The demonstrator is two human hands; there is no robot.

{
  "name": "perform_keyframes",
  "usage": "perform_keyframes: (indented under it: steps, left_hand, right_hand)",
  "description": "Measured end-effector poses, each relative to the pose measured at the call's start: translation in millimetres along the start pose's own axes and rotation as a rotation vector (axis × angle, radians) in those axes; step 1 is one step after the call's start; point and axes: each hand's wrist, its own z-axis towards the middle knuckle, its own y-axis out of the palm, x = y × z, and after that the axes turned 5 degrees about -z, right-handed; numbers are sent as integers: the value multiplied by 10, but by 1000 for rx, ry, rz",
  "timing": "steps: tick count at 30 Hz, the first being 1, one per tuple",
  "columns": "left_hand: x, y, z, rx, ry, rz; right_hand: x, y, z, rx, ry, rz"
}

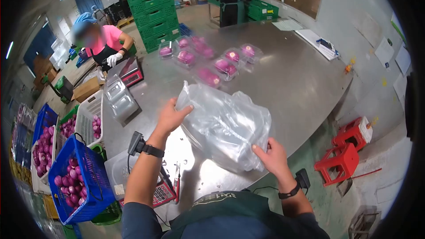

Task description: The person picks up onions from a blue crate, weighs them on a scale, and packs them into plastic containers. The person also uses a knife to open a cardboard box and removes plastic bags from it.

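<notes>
A large clear plastic bag (226,126) is stretched between my two hands above the metal table. My left hand (172,114) grips its left edge, with the thumb lying over the film. At the lower right corner, my right hand (271,154) pinches the film between thumb and fingers. I cannot make out anything inside the bag. Beyond it stand several clear plastic boxes of red onions (225,67) on the table. Below my left forearm, a red scale with a keypad (163,194) is partly hidden by the arm.
A blue crate (84,181) and a white crate (90,110) of onions stand at left. Stacked empty clear trays (120,99) lie near a co-worker (106,44) at another scale (133,73). Green crates (152,11) tower behind; red stools (338,161) stand right.
</notes>
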Motion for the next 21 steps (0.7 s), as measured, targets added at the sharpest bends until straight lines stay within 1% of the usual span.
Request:
perform_keyframes:
  steps: [2, 3, 4, 6, 7, 8, 9, 10, 11, 12, 13, 14, 16, 17, 18, 19, 20, 21]
  left_hand:
    - [-394, 42, 267, 119, -21, -34]
    - [-479, 50, 357, 168, 15, 2]
    - [-372, 33, 360, 181, 19, -1]
    - [-187, -87, 353, 26, 1, 190]
    - [-354, -80, 449, 14, 145, 184]
    - [-521, -83, 529, 44, 154, 183]
    - [-510, -55, 556, 134, 156, 154]
    - [-500, -48, 598, 219, 157, 124]
    - [-411, -96, 619, 256, 256, 63]
    - [-321, -133, 651, 270, 256, 62]
    - [-213, -173, 715, 301, 288, -4]
    - [-39, -214, 740, 331, 320, -71]
    - [474, -339, 667, 345, 260, -390]
    - [535, -393, 791, 359, 264, -395]
    - [561, -455, 955, 367, 431, -433]
    - [725, -521, 923, 374, 594, -466]
    - [886, -551, 872, 323, 533, -691]
    - [1338, -604, 570, 261, 473, -912]
  right_hand:
    - [38, 73, -18, 105, 7, 275]
    - [16, 72, -29, 93, 11, 320]
    - [-40, 22, -42, 91, -3, 320]
    - [-199, -74, -74, -88, -29, 75]
    - [-194, -94, -68, -89, -58, 76]
    - [-149, -116, -62, -202, -30, 60]
    - [-128, -133, -21, -313, -1, 43]
    - [-132, -145, 35, -312, -26, 41]
    - [-206, -174, 74, -198, 0, 450]
    - [-292, -195, 76, -83, 36, 856]
    - [-377, -296, 114, -52, -6, 911]
    - [-645, -473, 179, -19, -47, 966]
    - [-881, -620, 335, 12, -165, 973]
    - [-999, -668, 393, 3, -177, 970]
    - [-1120, -720, 462, 53, -304, 1094]
    - [-1244, -775, 515, 99, -426, 1218]
    - [-1401, -864, 553, 89, -436, 1219]
    - [-1582, -984, 575, 149, -588, 1212]
